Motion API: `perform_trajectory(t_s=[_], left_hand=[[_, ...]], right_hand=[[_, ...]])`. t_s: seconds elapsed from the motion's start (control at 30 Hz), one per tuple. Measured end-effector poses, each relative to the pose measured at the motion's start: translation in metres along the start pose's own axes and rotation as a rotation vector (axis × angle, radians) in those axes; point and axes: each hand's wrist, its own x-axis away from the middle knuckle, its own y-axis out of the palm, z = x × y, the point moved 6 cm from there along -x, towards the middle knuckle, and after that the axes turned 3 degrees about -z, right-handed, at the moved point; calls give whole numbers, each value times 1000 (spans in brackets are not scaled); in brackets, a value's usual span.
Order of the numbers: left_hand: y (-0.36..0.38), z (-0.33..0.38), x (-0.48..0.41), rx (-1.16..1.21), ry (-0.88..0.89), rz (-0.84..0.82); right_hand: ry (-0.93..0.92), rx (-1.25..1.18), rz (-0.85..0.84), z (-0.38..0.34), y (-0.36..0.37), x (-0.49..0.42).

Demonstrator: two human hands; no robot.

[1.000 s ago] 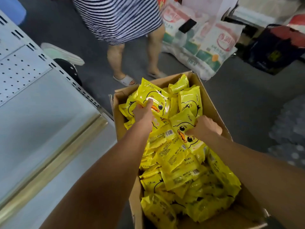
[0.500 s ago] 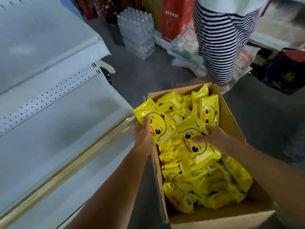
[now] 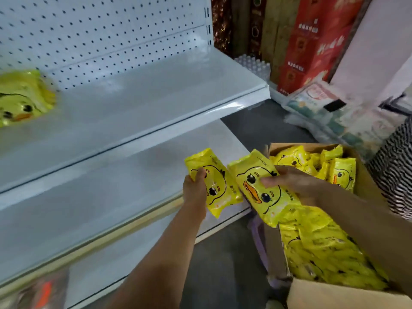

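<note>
My left hand grips a yellow duck-print packet over the front edge of the lower white shelf. Just to its right, my right hand holds a second, larger-looking yellow duck packet, thumb across its face, at the left rim of the cardboard box. The box is full of several more of the same yellow packets. One yellow duck packet stands on the upper shelf at the far left, against the pegboard back.
White pegboard backs the shelving. A person in a striped dress stands close behind the box on the right. Red cartons, a pack of water bottles and white sacks sit on the grey floor beyond.
Both hands lifted a packet each out of the box and carried them left toward the shelves. My view swung up and left, bringing the shelves and the shelved packet into sight.
</note>
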Motion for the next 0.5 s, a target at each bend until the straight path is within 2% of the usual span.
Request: perform_trajectory(t_s=[0.17,0.23,0.33,0.5], left_hand=[[-66,37,42,102,84,-196],[-100,52,56,109,136,-215],[-156,70,69,188,203,-169],[-253,98,84,373,263,38]], right_hand=[[-76,284,-124,-60,114,-14],[-95,402,-151,-78,155,-19],[-147,486,-187,-102,217,-23],[-237,572,-217,-136,316,-33]])
